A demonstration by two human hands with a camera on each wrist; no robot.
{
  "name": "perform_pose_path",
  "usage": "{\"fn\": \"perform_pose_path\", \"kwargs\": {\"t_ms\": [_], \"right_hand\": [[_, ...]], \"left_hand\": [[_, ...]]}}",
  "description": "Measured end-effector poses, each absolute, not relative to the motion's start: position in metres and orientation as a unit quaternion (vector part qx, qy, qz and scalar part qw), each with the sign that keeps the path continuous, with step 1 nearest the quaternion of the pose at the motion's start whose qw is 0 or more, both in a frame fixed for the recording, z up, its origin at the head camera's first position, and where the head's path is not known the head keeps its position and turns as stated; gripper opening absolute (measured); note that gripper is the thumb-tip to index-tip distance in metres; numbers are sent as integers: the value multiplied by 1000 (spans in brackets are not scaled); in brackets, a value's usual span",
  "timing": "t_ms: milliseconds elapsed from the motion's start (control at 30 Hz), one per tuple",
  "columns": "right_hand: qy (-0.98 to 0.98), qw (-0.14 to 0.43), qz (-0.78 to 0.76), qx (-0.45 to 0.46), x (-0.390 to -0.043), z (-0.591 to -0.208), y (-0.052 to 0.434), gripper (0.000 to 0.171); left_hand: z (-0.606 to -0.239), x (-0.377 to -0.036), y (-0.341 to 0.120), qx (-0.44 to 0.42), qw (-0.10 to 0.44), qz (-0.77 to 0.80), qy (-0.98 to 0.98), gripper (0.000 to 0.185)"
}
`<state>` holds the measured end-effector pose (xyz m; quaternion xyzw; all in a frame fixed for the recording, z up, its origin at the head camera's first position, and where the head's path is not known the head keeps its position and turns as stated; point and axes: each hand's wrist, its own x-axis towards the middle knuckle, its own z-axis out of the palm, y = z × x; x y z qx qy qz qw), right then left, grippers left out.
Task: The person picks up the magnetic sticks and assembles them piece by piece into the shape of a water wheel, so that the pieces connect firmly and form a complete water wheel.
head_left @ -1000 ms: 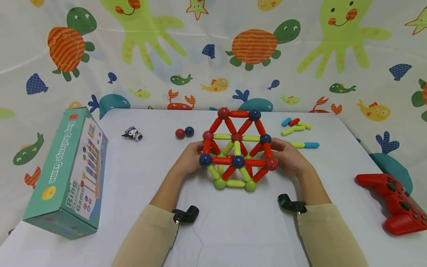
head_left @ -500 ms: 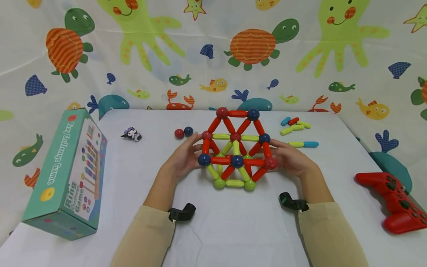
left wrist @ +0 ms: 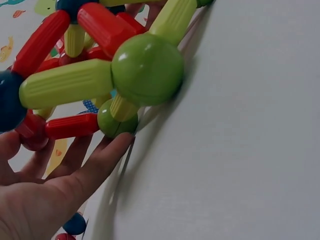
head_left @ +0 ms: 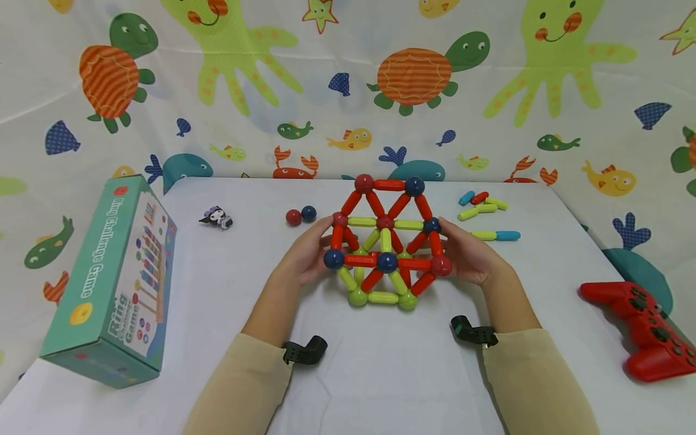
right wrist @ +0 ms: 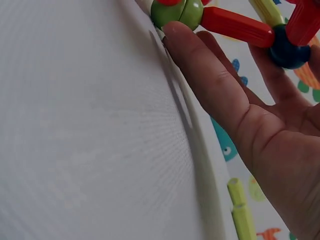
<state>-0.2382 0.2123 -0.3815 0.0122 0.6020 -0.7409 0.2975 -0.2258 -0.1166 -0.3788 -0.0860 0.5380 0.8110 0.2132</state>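
In comes the left hand (head_left: 308, 257), closer to the model (head_left: 386, 240); it and the right hand (head_left: 470, 254) cup its sides, fingers wide. Uneven squeezing could pop rods (head_left: 361, 261) loose!

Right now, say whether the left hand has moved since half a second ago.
Yes: the left hand has shifted slightly right, judged against the loose red ball in the head view.

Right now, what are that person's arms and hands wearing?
Plain tan sleeves reach down near the wrists. At each wrist there's a small, bent black gadget. Both hands are bare, without gloves.
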Motion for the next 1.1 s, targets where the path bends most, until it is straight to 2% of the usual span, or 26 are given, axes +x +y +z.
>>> {"fn": "perform_pose_path", "kwargs": {"t_ms": [367,500,767,1100], "right_hand": [[564,290,-773,14,-238,-379,203,66],[555,285,-781,19,-238,-378,199,72],[557,269,-785,28,-236,-378,197,59],[569,263,-779,26,-236,-378,194,73]], "left_hand": [[-381,-225,-108,-108,189,819,532,46],[-380,-225,-107,-118,185,821,528,46],[-378,-228,-105,-127,184,831,508,44],[-378,-227,-105,-127,183,833,506,45]]}}
